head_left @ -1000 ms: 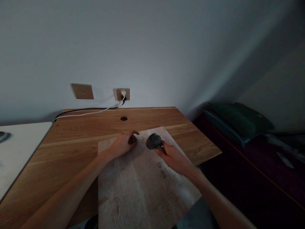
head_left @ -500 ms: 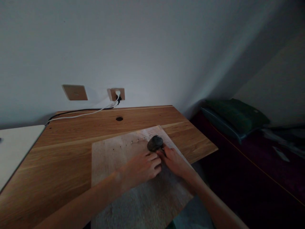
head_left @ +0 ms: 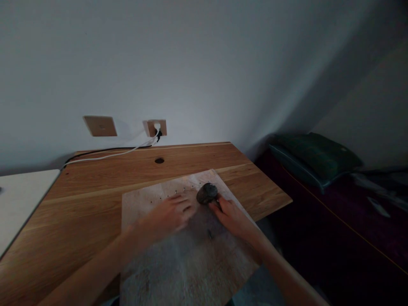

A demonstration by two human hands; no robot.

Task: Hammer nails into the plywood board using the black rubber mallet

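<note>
A pale worn board [head_left: 178, 263] lies on the wooden desk [head_left: 95, 191], with a row of small nails [head_left: 172, 194] standing along its far edge. My right hand [head_left: 231, 216] is closed on a dark rounded stone [head_left: 207, 193] that rests near the board's far right corner. My left hand [head_left: 168, 212] is over the board just left of the stone, blurred by motion, close to the nail row. A small dark nail [head_left: 209, 233] lies loose on the board beside my right wrist.
A wall socket [head_left: 157, 127] with a white and a black cable [head_left: 105, 153] sits behind the desk, beside a blank plate [head_left: 100, 126]. A cable hole [head_left: 159, 160] is in the desktop. A white surface [head_left: 19, 199] adjoins on the left; dark cushions [head_left: 315, 157] lie right.
My left hand went from the nail row down to beside my right hand, then back up and left towards the nails. The stone has lowered onto the board.
</note>
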